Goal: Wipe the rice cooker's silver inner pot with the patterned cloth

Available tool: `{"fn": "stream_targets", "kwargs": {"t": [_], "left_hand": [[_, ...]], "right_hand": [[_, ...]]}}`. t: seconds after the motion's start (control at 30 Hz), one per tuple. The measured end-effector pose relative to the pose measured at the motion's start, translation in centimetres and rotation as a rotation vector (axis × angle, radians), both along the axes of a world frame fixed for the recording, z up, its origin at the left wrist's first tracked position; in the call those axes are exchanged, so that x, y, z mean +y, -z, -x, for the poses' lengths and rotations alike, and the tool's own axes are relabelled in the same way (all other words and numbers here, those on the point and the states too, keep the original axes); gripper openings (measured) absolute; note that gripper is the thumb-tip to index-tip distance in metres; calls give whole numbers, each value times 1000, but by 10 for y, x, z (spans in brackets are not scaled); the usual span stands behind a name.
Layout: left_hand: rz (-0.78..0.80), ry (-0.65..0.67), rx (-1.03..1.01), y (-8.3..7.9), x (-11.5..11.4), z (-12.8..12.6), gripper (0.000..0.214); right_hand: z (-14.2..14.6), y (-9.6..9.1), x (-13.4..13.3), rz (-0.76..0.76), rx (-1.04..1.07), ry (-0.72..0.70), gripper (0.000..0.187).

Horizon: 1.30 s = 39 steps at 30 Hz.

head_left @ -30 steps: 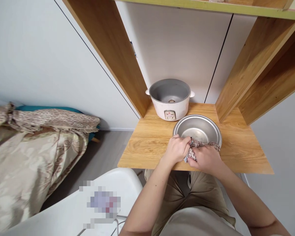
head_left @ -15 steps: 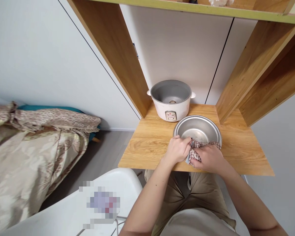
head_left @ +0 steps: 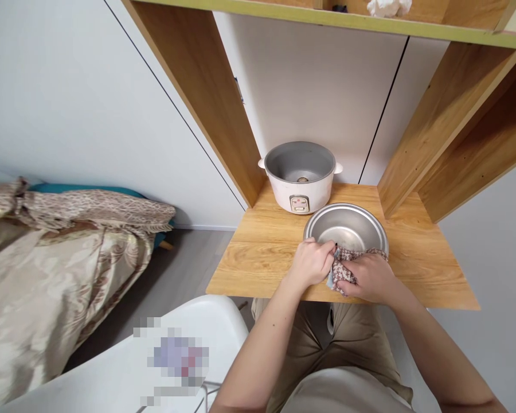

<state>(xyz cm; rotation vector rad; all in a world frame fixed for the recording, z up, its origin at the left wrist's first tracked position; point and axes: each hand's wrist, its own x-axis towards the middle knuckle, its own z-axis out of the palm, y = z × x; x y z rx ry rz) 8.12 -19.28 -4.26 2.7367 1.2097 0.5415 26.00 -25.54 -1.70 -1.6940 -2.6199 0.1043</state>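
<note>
A silver metal inner pot (head_left: pixel 356 221) rests on the wooden desk, close to its front edge. My left hand (head_left: pixel 313 261) is closed on the pot's near left rim. In my right hand (head_left: pixel 372 278) is a brown-and-white patterned cloth (head_left: pixel 341 274), bunched and pressed over the near rim, where it hides part of the edge. The cloth's left end touches the fingers of my left hand. Behind the pot stands a white rice cooker body (head_left: pixel 279 192) without a lid, its grey inside and heating plate showing.
Wooden uprights (head_left: pixel 198 103) flank the desk (head_left: pixel 241 258), and a shelf with a yellow-green edge (head_left: pixel 284 12) crosses above. A white chair (head_left: pixel 223 321) with a blurred-out item stands at the lower left. Farther left lies patterned fabric (head_left: pixel 112 269).
My right hand and the cloth have shifted very slightly right and down along the rim. My left hand keeps its hold, and the pot stays in place.
</note>
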Motion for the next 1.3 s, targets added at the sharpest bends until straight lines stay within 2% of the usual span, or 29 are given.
{"fn": "stream_targets", "kwargs": {"t": [0.27, 0.53, 0.83, 1.13, 1.3], "left_hand": [[-14, -40, 9, 3, -1, -2, 23], [6, -11, 1, -1, 0, 0, 23], [-33, -41, 37, 5, 0, -1, 23], [-11, -24, 10, 2, 0, 0, 24], [-3, -46, 25, 2, -1, -2, 25]], "right_hand": [[17, 9, -3, -49, 14, 89, 36], [0, -2, 0, -18, -12, -18, 35], [17, 8, -3, -62, -6, 63, 36], [0, 0, 0, -31, -6, -25, 36], [10, 7, -2, -71, -6, 26, 36]]}}
